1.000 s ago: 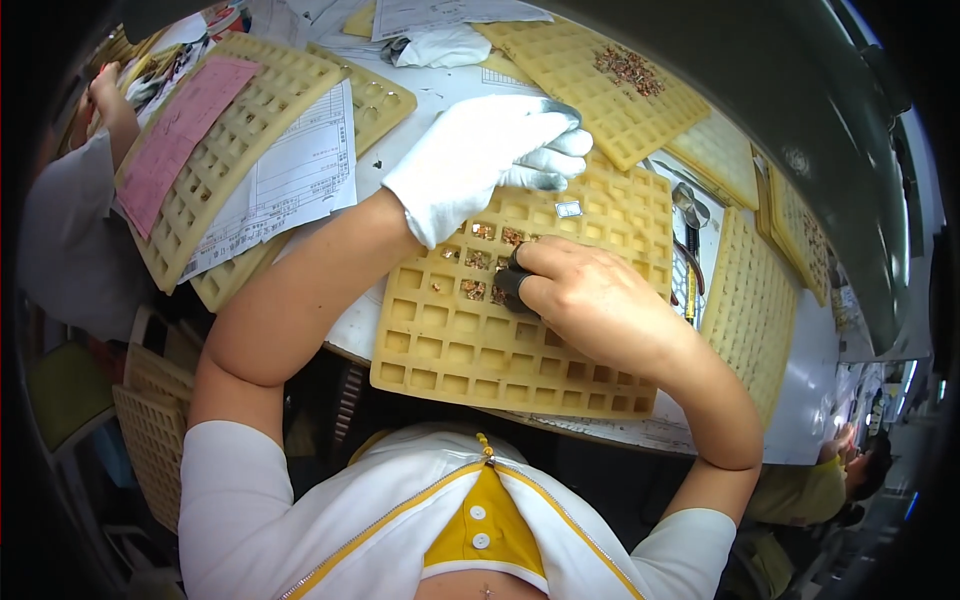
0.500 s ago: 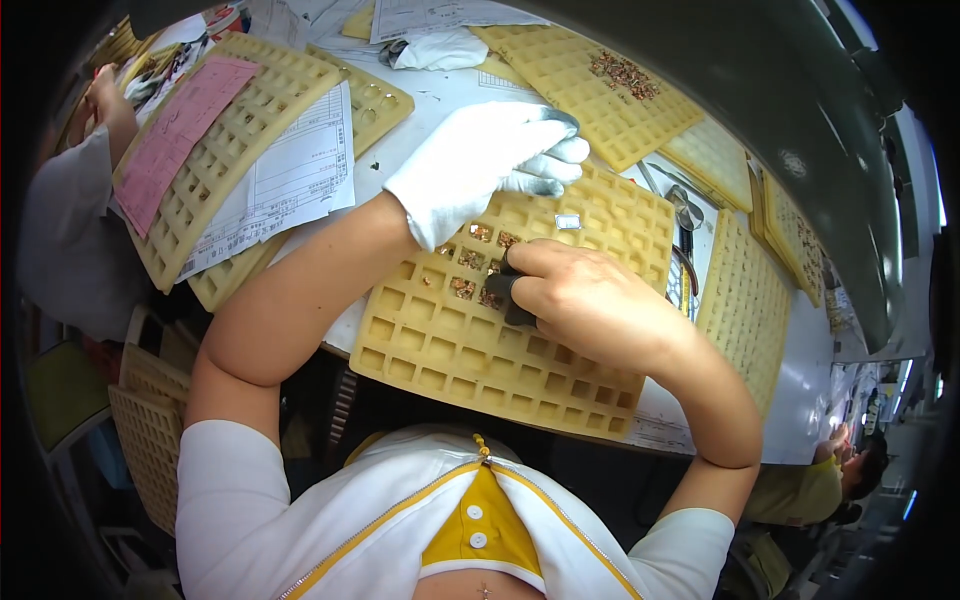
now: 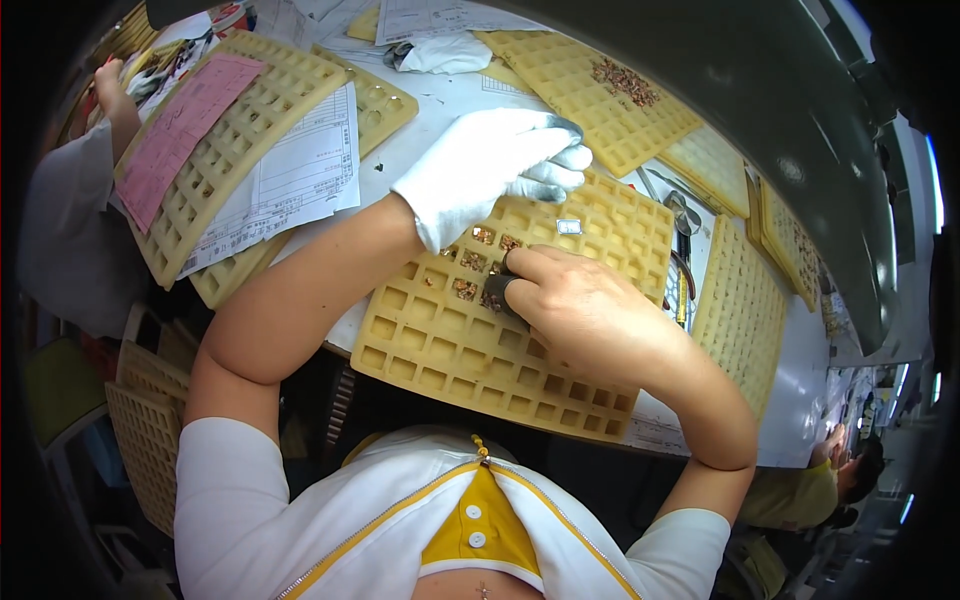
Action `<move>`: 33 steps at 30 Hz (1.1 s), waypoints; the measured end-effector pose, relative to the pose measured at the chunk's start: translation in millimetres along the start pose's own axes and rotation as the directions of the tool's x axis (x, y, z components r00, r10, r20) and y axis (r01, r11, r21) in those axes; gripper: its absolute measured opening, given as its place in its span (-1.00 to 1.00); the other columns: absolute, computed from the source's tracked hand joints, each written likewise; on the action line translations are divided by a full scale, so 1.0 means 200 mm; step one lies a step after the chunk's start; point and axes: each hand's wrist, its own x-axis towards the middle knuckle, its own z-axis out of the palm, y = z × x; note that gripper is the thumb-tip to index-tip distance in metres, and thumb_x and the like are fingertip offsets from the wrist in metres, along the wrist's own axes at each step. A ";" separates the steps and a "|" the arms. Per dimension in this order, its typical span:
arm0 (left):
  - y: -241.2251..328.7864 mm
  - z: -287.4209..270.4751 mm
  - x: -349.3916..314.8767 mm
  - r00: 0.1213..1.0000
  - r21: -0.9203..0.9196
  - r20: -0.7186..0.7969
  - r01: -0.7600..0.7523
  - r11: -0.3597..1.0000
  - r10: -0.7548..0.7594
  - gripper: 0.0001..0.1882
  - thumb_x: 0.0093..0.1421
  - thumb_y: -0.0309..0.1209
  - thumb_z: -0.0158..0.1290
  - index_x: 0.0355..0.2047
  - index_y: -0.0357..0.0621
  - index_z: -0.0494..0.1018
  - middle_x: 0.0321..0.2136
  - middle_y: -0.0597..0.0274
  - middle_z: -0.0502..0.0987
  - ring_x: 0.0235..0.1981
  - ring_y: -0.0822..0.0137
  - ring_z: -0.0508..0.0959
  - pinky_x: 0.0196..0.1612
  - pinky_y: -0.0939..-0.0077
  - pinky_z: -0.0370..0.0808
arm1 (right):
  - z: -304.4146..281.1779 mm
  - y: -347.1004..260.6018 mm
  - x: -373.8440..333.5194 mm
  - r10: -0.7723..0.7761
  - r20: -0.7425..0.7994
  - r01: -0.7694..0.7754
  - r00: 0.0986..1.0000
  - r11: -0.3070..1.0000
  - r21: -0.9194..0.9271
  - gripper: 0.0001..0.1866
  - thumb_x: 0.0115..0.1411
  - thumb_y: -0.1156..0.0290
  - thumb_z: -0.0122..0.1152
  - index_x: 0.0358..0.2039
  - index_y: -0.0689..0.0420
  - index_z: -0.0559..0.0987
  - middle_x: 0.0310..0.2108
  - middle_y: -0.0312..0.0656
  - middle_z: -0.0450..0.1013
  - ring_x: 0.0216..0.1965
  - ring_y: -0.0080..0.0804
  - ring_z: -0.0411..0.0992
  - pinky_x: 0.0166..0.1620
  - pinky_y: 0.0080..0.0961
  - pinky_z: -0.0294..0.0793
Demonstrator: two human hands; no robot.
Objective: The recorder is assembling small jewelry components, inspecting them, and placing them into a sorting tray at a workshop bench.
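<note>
Left hand (image 3: 485, 172) — covered by a white knitted cloth glove, matt, grey-coated fingertips. Right hand (image 3: 580, 305) bare. Compartment tray (image 3: 450, 350): yellow moulded plastic or rubber, matt, smooth. Paper sheets (image 3: 300, 185) — white, printed, matt; one pink sheet (image 3: 185, 125). Table (image 3: 420, 100) surface white, smooth.

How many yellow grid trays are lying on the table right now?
About 8, some overlapped: one under both hands, two under papers at left, three at top, two at right.
</note>
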 end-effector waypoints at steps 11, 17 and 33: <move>0.02 0.04 0.00 0.996 -0.054 -0.052 0.074 0.996 -0.077 -0.67 0.26 -0.32 -0.07 -0.10 -0.36 0.39 -0.18 0.09 0.52 -0.19 0.35 0.54 -0.13 0.51 0.51 | 0.03 -0.05 0.02 -0.058 0.039 0.063 0.998 0.987 -0.145 -0.83 -0.18 0.52 0.15 -0.48 0.26 0.49 -0.34 -0.11 0.34 -0.20 -0.22 0.35 -0.21 -0.39 0.45; 0.04 0.08 0.01 0.994 -0.034 -0.066 0.088 0.996 -0.090 -0.68 0.26 -0.33 -0.05 -0.12 -0.35 0.41 -0.20 0.13 0.53 -0.25 0.39 0.54 -0.14 0.53 0.52 | -0.01 -0.07 0.02 -0.022 0.112 0.043 0.994 0.981 -0.191 -0.79 -0.24 0.56 0.22 -0.49 0.29 0.52 -0.33 -0.10 0.38 -0.19 -0.21 0.39 -0.23 -0.41 0.49; 0.04 0.05 0.01 0.995 -0.020 -0.038 0.086 0.996 -0.087 -0.65 0.27 -0.33 -0.09 -0.06 -0.38 0.38 -0.17 0.09 0.52 -0.20 0.36 0.55 -0.15 0.54 0.51 | 0.02 -0.11 0.08 -0.042 0.178 0.101 0.983 0.937 -0.334 -0.78 -0.19 0.46 0.20 -0.46 0.25 0.53 -0.43 -0.10 0.41 -0.35 -0.24 0.44 -0.37 -0.46 0.47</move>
